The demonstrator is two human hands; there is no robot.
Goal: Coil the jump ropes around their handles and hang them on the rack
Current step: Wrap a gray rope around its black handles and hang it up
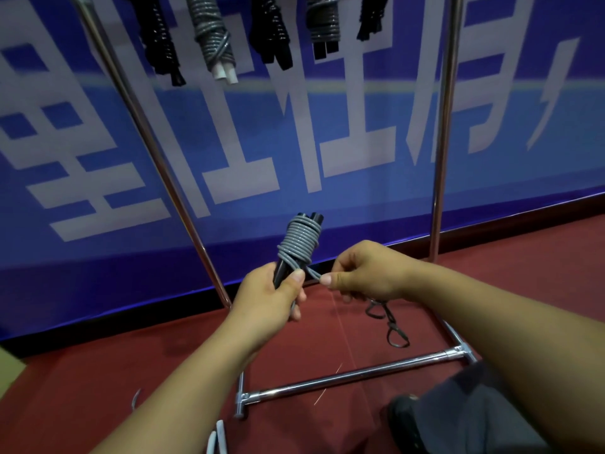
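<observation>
Gripping handles (282, 272) left (266, 298) — right (361, 273) pinching rope (299, 240).

The grey rope coiled around two black handles (299, 247) sits between the chrome rack uprights (443, 126), below five bundled ropes (214, 37) hanging before the blue banner (327, 132).

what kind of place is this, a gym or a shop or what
Probably a sports hall or gym storage corner: a chrome rack hung with coiled jump ropes, a big blue banner with large white characters behind it, and red floor matting.
</observation>
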